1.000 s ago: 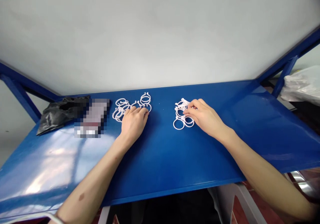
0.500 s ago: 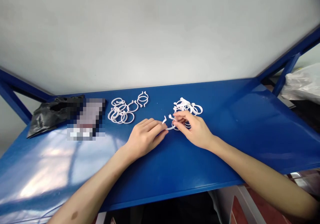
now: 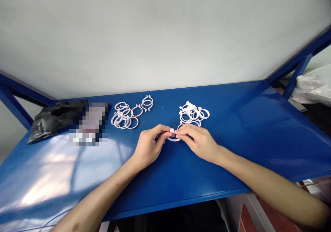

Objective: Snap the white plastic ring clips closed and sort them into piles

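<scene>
A white plastic ring (image 3: 173,139) with knobbed ends is held between both hands above the blue table. Its two knobs meet, or nearly meet, between my fingertips. My left hand (image 3: 152,143) pinches the left end with thumb and forefinger. At the other end, my right hand (image 3: 198,140) pinches the ring in the same way. Just behind my right hand lies a pile of similar white rings (image 3: 190,114), partly covered by that hand. A second cluster of white rings (image 3: 124,116) lies to the left, with a pair of rings (image 3: 147,103) a little apart from it.
The blue table (image 3: 181,176) runs up against a pale wall (image 3: 160,35). At the left lie a black plastic bag (image 3: 49,121) and a blurred-out flat object (image 3: 91,121). Blue frame bars rise at both sides, and a clear plastic bag (image 3: 312,87) hangs at the right.
Both hands have come closer together and slightly towards me. The ring's ends, apart before, are now brought together between the fingertips. The piles have stayed put.
</scene>
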Tool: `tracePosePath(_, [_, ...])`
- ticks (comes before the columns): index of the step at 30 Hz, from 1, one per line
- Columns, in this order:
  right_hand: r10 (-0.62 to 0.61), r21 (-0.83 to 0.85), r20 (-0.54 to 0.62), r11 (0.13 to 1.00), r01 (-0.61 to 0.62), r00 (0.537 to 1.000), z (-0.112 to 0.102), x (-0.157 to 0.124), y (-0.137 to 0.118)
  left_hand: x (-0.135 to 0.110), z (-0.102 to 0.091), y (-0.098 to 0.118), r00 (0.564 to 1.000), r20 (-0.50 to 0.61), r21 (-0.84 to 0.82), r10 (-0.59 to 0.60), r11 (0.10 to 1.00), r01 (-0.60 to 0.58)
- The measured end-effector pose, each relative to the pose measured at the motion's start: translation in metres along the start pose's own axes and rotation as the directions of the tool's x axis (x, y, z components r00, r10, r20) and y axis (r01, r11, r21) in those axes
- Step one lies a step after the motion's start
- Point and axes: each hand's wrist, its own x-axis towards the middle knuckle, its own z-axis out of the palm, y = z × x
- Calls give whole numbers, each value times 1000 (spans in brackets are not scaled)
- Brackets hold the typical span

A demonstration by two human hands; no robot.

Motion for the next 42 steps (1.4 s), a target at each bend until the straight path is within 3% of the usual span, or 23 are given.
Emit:
tracePosePath(10, [-112, 6, 93, 994, 112, 989, 3, -6, -3, -8, -2, 8, 992, 112, 19, 50, 998, -53])
tracePosePath(13, [-166, -87, 101, 981, 175, 981, 0, -2, 1, -2, -3, 1, 985, 141, 133, 99, 984, -118])
tracePosePath(16, [-182, -298, 103, 932, 205, 978, -11, 7, 7, 10, -7, -16, 979, 96, 342, 180, 918, -202])
tracePosePath(20, [-62, -543, 98, 833, 105, 993, -36, 16, 20, 22, -18, -47, 994, -55, 673, 92, 739, -32])
tracePosePath(22, [27, -624, 85, 781, 32, 996, -47, 16, 28, 24, -22, -58, 998, -61, 739, 33, 674, 23])
tracePosePath(25, [121, -694, 75, 719, -36, 990, -57, 16, 37, 24, -25, -64, 1000, -30, 769, 10, 639, 16])
tracePosePath(29, [158, -712, 84, 701, -52, 984, -59, 16, 42, 23, -24, -61, 998, 2, 750, 69, 660, -47])
tracePosePath(35, [20, -635, -5, 772, -19, 1000, -52, 19, 28, 21, -20, -42, 969, -88, 641, 233, 758, -124])
tracePosePath(39, [-47, -463, 12, 885, 47, 999, -33, 15, 16, 12, -16, -16, 967, -48, 383, 252, 898, -215])
tracePosePath(42, [-63, -302, 55, 950, 77, 996, -19, 9, 11, 3, -12, 0, 985, 20, 112, 171, 979, -172])
